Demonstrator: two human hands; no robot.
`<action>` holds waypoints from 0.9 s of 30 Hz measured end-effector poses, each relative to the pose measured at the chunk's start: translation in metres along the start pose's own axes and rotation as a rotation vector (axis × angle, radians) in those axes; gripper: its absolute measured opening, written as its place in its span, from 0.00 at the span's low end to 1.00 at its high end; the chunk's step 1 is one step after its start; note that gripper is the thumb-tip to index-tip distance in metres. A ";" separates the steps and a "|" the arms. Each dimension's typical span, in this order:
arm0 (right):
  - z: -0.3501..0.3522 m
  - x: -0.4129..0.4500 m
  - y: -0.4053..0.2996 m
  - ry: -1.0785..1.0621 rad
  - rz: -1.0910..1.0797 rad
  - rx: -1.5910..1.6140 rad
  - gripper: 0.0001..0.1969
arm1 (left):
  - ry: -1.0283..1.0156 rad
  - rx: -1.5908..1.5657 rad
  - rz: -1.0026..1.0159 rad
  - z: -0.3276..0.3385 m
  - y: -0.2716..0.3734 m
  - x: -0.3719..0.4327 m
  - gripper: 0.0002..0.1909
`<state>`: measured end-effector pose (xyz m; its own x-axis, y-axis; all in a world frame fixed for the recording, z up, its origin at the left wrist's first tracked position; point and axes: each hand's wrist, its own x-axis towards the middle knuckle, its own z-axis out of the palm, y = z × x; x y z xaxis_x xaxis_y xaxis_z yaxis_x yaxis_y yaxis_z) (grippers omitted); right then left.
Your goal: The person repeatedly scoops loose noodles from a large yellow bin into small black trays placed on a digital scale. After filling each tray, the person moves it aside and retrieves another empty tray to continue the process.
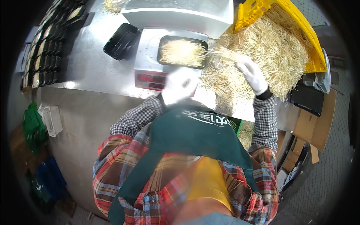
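Observation:
A black plastic tray (203, 64) filled with bean sprouts (182, 53) rests on a metal-topped digital scale (146, 60) with a lit red display. My left hand (180, 85), in a white glove, is motion-blurred in front of the scale, just below the tray; its fingers cannot be made out. To the right, my white-gloved right hand (251, 73) grips a small bunch of sprouts (223, 53) that points left toward the tray. Beneath and around that hand spreads a large heap of loose sprouts (270, 53), spilling from a yellow plastic crate (315, 47).
An empty black tray (121, 42) lies left of the scale on the steel table (90, 56). Stacks of filled black trays (46, 59) line the far left. Behind the scale stands a white-walled box (180, 21). Cardboard (313, 123) and a black container (306, 99) are at right.

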<state>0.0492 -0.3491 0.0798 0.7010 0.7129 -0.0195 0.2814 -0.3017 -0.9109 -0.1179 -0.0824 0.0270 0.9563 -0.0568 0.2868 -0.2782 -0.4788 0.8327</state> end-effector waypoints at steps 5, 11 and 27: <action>0.093 0.088 0.014 0.053 -0.334 -0.540 0.19 | 0.472 0.167 -0.041 -0.066 -0.054 0.034 0.36; 0.106 0.099 -0.035 -0.050 -0.130 -0.964 0.38 | -0.097 0.590 0.075 -0.060 -0.077 0.066 0.49; 0.143 0.112 -0.019 0.149 -0.069 -0.672 0.22 | -0.192 0.466 0.079 -0.046 -0.095 0.069 0.36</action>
<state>0.0287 -0.1725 0.0359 0.7358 0.6645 0.1305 0.6400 -0.6195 -0.4545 -0.0293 -0.0004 -0.0100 0.9454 -0.2476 0.2120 -0.3225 -0.8040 0.4995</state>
